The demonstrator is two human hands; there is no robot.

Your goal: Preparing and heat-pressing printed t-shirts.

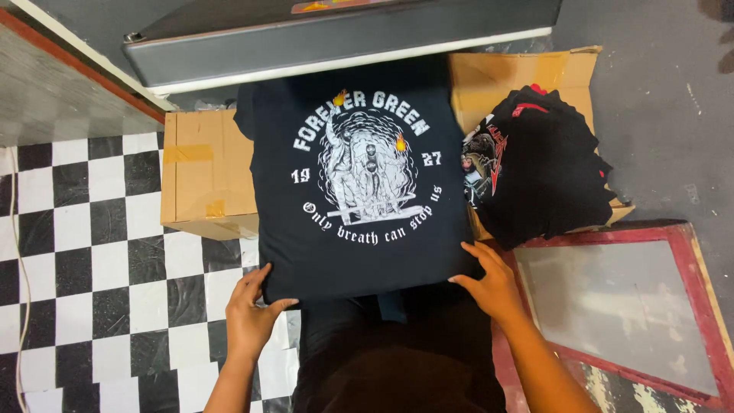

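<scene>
Head view: hands (252,313) gripping shirt (359,252)

a brown corrugated cardboard box (200,172), rectangular, sits left of centre on the black-and-white checkered floor, its top crossed by strips of tan packing tape and its right part hidden under dark cloth. a second brown cardboard box (489,76) stands to the upper right with its flaps open, one flap poking up toward the grey floor; whether the two are separate boxes or one long one cannot be told. an orange-and-red label (321,6) shows on the dark machine at the top edge.
</scene>
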